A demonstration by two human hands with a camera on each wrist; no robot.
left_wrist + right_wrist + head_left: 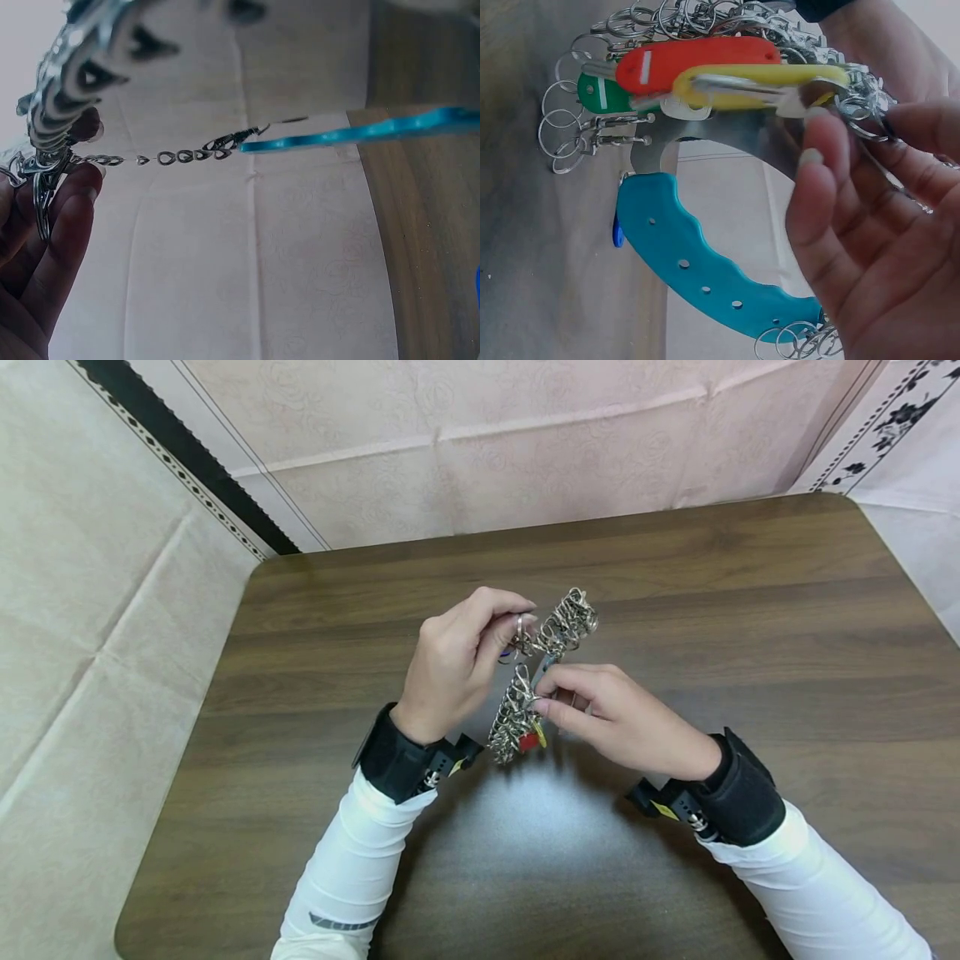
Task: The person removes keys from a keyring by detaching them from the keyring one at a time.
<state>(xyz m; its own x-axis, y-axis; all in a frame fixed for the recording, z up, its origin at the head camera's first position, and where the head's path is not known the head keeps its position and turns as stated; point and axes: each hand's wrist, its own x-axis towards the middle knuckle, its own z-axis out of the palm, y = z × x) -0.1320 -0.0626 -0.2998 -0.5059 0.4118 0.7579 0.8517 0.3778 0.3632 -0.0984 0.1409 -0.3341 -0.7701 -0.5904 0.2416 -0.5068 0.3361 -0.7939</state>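
Note:
Between the hands is a bunch of silver snap hooks (pixel 513 714) and split rings strung on a large metal ring with a teal grip (pixel 712 266). My left hand (pixel 450 664) pinches a silver snap hook (pixel 43 195) at the upper left of the bunch. Thumb and fingers of my right hand (pixel 615 714) pinch a snap hook beside a yellow key tag (pixel 757 79). A red key tag (pixel 697 64) and a green one (pixel 600 94) hang beside it, with keys partly hidden behind them. Past the teal grip a blue tag (pixel 618 229) shows.
The bunch is held over a brown wooden table (pixel 750 610). Pale patterned cloth (pixel 525 460) hangs behind the table's far edge. Both wrists wear black straps (pixel 738 789) with small cameras.

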